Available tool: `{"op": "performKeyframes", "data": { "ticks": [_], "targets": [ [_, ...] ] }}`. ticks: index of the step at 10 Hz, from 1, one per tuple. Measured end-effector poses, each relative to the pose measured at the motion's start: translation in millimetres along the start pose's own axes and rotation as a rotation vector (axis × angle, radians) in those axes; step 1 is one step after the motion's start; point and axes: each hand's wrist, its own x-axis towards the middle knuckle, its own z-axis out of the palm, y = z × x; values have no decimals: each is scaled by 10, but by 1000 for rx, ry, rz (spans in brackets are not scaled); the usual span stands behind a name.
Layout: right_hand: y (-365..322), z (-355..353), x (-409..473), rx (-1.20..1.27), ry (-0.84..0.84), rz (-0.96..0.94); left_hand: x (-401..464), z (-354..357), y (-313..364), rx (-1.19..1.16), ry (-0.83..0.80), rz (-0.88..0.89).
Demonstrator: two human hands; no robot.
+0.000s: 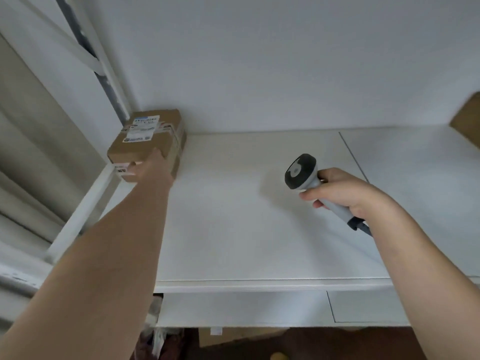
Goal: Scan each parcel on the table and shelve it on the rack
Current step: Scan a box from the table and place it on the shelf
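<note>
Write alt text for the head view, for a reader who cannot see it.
The left hand presses a labelled cardboard parcel into the far left corner of a white shelf. The right hand grips a barcode scanner above the shelf.

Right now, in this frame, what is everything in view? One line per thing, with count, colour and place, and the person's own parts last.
parcel: one, brown cardboard with white labels, far left corner of the shelf, possibly resting on a second box beneath it
shelf board: one, white, spans the middle of the view
rack upright: one, white metal, along the shelf's left edge
wall: white, behind the shelf
brown cardboard: one piece, at the right edge, cut off by the frame
scanner: one, dark grey head on a light grey handle, above the shelf's right half
left hand: one, stretched out to the parcel's near edge, touching it
right hand: one, gripping the scanner's handle
</note>
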Motion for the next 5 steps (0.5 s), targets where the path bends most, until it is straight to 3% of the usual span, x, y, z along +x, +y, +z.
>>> {"op": "performKeyframes", "data": {
  "ticks": [1, 3, 5],
  "targets": [
    [7, 13, -35, -13, 15, 18, -136, -20, 44, -13, -72, 49],
    [-9, 115, -67, -52, 39, 26, -110, -52, 101, 82, -259, -13],
    [-7, 144, -78, -65, 53, 23, -78, -104, 163, 91, -253, -64]
  ]
}}
